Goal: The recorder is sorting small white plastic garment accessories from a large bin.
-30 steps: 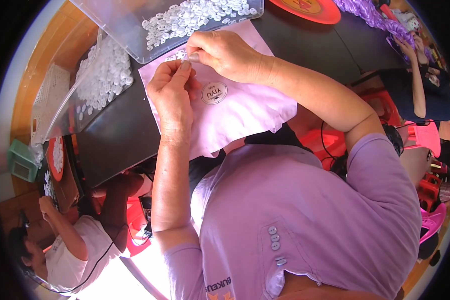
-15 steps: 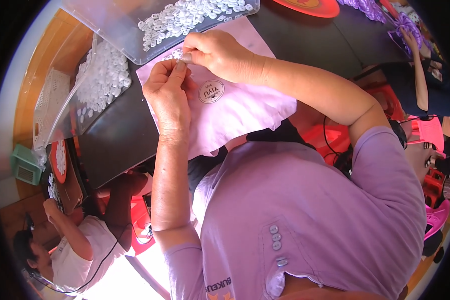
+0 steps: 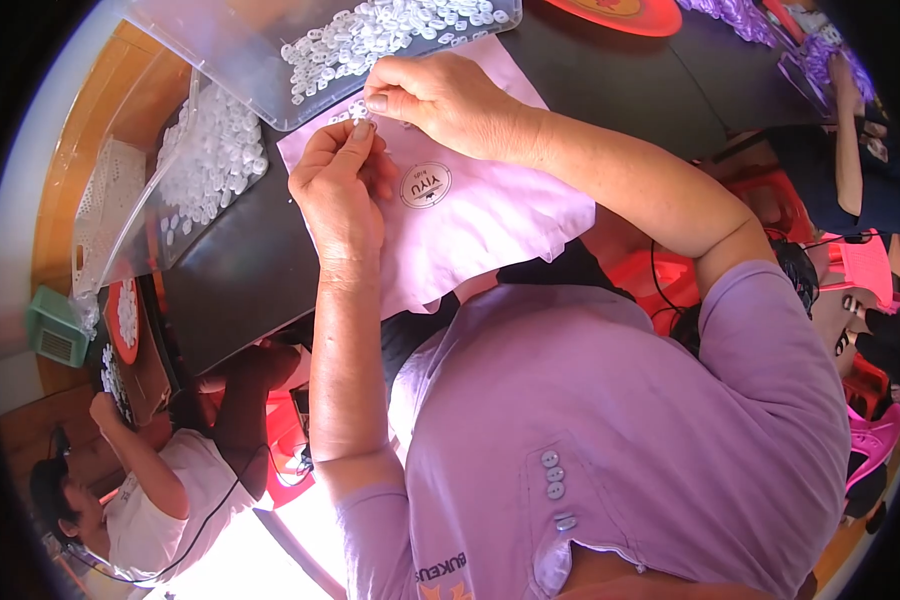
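Observation:
My left hand [image 3: 342, 170] is closed, thumb and fingertips pressed together by a short row of small white plastic pieces [image 3: 358, 110]. The row looks joined, and its near end runs into those fingers. Just to the right and slightly farther off, my right hand [image 3: 440, 103] has thumb and forefinger pinched; what sits between them is too small to make out. Both hands hover over a pink cloth or bag with a round printed mark [image 3: 500, 190], spread from the table's edge toward my lap.
A clear plastic bin [image 3: 270, 110] beyond my hands holds many loose white pieces. Left of it lies a clear bag with more white pieces [image 3: 215, 160]. A red plate [image 3: 630, 15] sits at the far side of the dark table [image 3: 230, 270]. A person in white [image 3: 170, 490] works at left, another [image 3: 830, 170] at right.
My right hand has drawn slightly apart from my left fingertips, opening a small gap. The white pieces now show more plainly between the hands.

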Demonstrator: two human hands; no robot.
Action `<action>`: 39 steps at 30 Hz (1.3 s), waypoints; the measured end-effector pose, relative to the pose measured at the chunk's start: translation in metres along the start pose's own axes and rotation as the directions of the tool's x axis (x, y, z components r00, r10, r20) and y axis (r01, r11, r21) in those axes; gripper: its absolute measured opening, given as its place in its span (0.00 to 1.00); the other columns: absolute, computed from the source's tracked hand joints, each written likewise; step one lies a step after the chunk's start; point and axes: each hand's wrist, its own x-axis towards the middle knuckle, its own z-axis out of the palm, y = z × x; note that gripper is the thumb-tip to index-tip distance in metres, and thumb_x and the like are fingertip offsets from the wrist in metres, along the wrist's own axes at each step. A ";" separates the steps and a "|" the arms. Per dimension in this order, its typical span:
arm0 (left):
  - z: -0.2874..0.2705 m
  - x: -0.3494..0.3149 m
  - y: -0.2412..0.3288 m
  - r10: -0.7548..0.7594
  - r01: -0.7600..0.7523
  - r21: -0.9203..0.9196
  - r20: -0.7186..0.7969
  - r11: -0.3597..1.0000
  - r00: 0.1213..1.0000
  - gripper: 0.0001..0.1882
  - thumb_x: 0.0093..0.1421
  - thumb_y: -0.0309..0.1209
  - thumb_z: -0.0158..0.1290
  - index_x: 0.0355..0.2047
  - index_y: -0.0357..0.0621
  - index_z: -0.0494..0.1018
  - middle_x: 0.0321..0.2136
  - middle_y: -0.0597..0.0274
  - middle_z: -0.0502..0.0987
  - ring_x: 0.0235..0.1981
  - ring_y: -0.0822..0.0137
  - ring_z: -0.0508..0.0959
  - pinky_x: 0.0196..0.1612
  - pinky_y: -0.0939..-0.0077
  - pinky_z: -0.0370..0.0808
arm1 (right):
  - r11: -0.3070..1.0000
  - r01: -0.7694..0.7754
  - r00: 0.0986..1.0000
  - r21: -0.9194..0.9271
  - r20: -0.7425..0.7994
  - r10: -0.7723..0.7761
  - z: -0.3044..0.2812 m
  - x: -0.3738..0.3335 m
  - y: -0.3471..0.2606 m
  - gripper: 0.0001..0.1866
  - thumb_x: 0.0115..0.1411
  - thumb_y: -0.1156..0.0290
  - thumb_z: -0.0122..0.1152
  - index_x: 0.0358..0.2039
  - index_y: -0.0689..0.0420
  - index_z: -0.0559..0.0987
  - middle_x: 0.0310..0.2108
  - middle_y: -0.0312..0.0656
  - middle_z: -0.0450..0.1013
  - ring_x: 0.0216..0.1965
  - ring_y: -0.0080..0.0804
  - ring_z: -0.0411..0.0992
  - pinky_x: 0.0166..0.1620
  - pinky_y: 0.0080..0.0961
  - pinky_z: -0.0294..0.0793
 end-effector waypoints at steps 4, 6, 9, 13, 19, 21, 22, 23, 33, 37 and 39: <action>0.000 0.000 -0.001 0.008 -0.008 -0.028 0.006 1.000 1.000 0.07 0.61 0.26 0.52 0.32 0.32 0.72 0.22 0.59 0.73 0.15 0.71 0.70 0.17 0.81 0.61 | 0.976 0.189 0.976 -0.108 -0.085 -0.199 0.004 -0.001 0.006 0.04 0.60 0.71 0.56 0.33 0.57 0.73 0.25 0.41 0.73 0.28 0.37 0.74 0.31 0.31 0.70; -0.001 0.000 -0.002 0.009 -0.009 -0.036 -0.001 0.999 1.000 0.07 0.61 0.26 0.52 0.32 0.32 0.73 0.21 0.60 0.74 0.14 0.73 0.69 0.16 0.82 0.61 | 0.954 0.253 0.959 -0.160 -0.084 -0.269 0.006 -0.001 0.006 0.04 0.59 0.72 0.56 0.33 0.57 0.72 0.26 0.41 0.74 0.30 0.39 0.75 0.32 0.32 0.71; -0.002 0.000 -0.002 0.011 -0.011 -0.043 0.000 0.999 1.000 0.07 0.61 0.25 0.52 0.32 0.32 0.73 0.20 0.61 0.73 0.14 0.73 0.69 0.17 0.82 0.62 | 0.964 0.211 0.972 -0.163 -0.070 -0.224 0.005 -0.002 0.002 0.04 0.58 0.73 0.56 0.33 0.56 0.72 0.26 0.41 0.74 0.30 0.41 0.75 0.32 0.34 0.71; 0.000 0.000 -0.002 0.021 -0.021 0.001 0.003 1.000 1.000 0.07 0.61 0.25 0.52 0.31 0.31 0.72 0.23 0.58 0.74 0.15 0.70 0.70 0.16 0.80 0.61 | 0.979 0.150 0.987 -0.135 -0.043 -0.157 0.007 -0.001 0.005 0.04 0.58 0.74 0.56 0.32 0.58 0.72 0.25 0.44 0.73 0.29 0.41 0.74 0.31 0.33 0.70; 0.006 0.002 -0.002 0.044 -0.042 0.071 -0.026 0.997 0.999 0.06 0.60 0.24 0.52 0.30 0.32 0.72 0.21 0.60 0.73 0.15 0.72 0.70 0.16 0.81 0.61 | 0.995 0.089 0.996 0.034 0.007 -0.090 0.006 0.001 0.009 0.03 0.57 0.75 0.55 0.31 0.62 0.73 0.22 0.43 0.72 0.24 0.33 0.71 0.30 0.27 0.69; 0.002 0.001 -0.003 0.032 -0.028 0.087 -0.043 0.996 0.999 0.06 0.61 0.25 0.52 0.31 0.32 0.72 0.22 0.60 0.74 0.15 0.72 0.70 0.16 0.81 0.61 | 0.991 -0.004 0.997 0.135 0.077 -0.007 0.002 0.005 0.005 0.05 0.59 0.73 0.57 0.31 0.62 0.75 0.20 0.37 0.71 0.23 0.24 0.69 0.29 0.24 0.68; 0.002 0.001 -0.002 0.041 -0.037 0.080 -0.042 0.996 0.998 0.06 0.61 0.25 0.52 0.31 0.32 0.72 0.22 0.60 0.74 0.15 0.72 0.70 0.16 0.81 0.61 | 0.989 -0.075 0.994 0.129 0.087 0.064 -0.005 0.009 0.004 0.06 0.60 0.71 0.57 0.31 0.61 0.75 0.20 0.36 0.71 0.24 0.22 0.69 0.29 0.23 0.68; 0.001 0.001 -0.003 0.031 -0.028 0.060 -0.054 0.998 0.998 0.06 0.61 0.25 0.52 0.31 0.32 0.72 0.22 0.59 0.74 0.16 0.72 0.71 0.16 0.81 0.61 | 0.982 -0.146 0.986 0.122 0.098 0.134 -0.011 0.013 0.005 0.08 0.60 0.69 0.57 0.32 0.61 0.76 0.20 0.36 0.71 0.25 0.21 0.70 0.29 0.23 0.68; 0.000 0.002 -0.003 -0.017 0.012 -0.059 -0.077 0.998 0.997 0.06 0.60 0.27 0.54 0.30 0.36 0.72 0.21 0.63 0.74 0.15 0.75 0.71 0.16 0.82 0.61 | 0.740 0.009 0.982 -0.673 0.146 0.121 -0.045 0.071 0.049 0.09 0.51 0.66 0.62 0.35 0.48 0.80 0.33 0.42 0.78 0.39 0.43 0.76 0.40 0.41 0.72; -0.001 0.003 -0.002 -0.016 0.011 -0.066 -0.063 0.998 0.998 0.06 0.60 0.27 0.54 0.30 0.36 0.72 0.21 0.63 0.74 0.15 0.75 0.71 0.16 0.82 0.61 | 0.724 0.032 0.975 -0.689 0.182 0.130 -0.041 0.077 0.058 0.11 0.51 0.66 0.63 0.36 0.48 0.80 0.33 0.42 0.78 0.39 0.43 0.75 0.40 0.42 0.72; -0.002 0.002 -0.002 -0.023 0.022 -0.034 -0.040 0.999 0.999 0.07 0.61 0.27 0.52 0.33 0.33 0.71 0.24 0.60 0.74 0.18 0.71 0.72 0.18 0.80 0.63 | 0.744 0.036 0.975 -0.667 0.187 0.121 -0.042 0.078 0.062 0.11 0.50 0.67 0.62 0.37 0.47 0.80 0.33 0.42 0.78 0.40 0.43 0.75 0.40 0.42 0.72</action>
